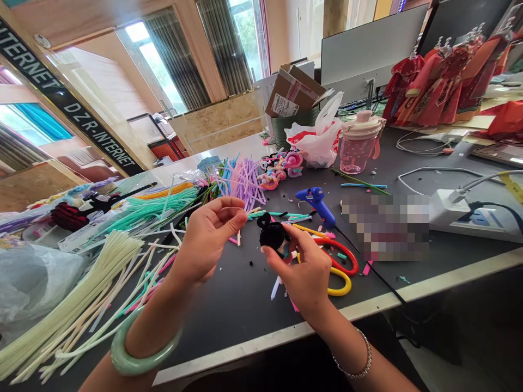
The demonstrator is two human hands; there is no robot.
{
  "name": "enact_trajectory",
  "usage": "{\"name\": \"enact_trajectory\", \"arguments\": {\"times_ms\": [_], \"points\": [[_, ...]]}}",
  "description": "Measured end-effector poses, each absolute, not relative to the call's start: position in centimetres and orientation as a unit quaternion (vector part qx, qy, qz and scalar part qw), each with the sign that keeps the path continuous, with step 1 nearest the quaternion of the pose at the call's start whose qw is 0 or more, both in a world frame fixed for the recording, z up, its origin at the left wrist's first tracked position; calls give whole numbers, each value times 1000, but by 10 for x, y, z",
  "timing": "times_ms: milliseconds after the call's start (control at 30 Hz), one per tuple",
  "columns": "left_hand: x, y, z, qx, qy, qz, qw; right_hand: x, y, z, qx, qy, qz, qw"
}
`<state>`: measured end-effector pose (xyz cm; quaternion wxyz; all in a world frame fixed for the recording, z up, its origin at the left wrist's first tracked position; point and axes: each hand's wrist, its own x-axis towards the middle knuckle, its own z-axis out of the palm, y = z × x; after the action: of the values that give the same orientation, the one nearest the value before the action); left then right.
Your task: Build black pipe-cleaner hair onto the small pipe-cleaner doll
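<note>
My right hand [304,267] is closed around a small black fuzzy figure [273,234]. A loop stands up from its top, and a bit of pale and blue shows near my fingers. To the left, my left hand [210,239] makes a pinch with thumb and forefinger; whatever is between them, if anything, is too small to make out. The two hands are apart. Just beyond my right hand lie scissors with red and yellow handles [350,261], partly hidden by the hand. A blue glue gun [321,206] rests on the dark table [229,305] behind them.
Bundles of cream pipe cleaners [77,299], green ones [159,209] and purple ones [247,182] cover the left side. A pink bottle [359,144] and a white plastic bag [318,139] stand at the back. A power strip [482,212] with cables sits right.
</note>
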<state>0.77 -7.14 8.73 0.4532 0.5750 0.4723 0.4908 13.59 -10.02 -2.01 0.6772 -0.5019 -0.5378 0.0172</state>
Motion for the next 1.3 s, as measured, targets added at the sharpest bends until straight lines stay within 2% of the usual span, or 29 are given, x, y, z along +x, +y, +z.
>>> {"name": "enact_trajectory", "arguments": {"times_ms": [167, 467, 633, 1000, 1300], "points": [[1, -72, 64, 585, 460, 498, 446, 136, -99, -21, -490, -544, -17, 681], [24, -90, 28, 534, 394, 420, 619, 129, -98, -22, -477, -556, -51, 679], [29, -83, 27, 530, 378, 466, 599, 133, -106, -17, -448, -588, -39, 672], [16, -62, 35, 588, 271, 417, 638, 167, -111, 12, -420, -603, 67, 675], [19, -62, 30, 615, 335, 438, 564, 161, -110, 11, -422, -597, 139, 668]]}}
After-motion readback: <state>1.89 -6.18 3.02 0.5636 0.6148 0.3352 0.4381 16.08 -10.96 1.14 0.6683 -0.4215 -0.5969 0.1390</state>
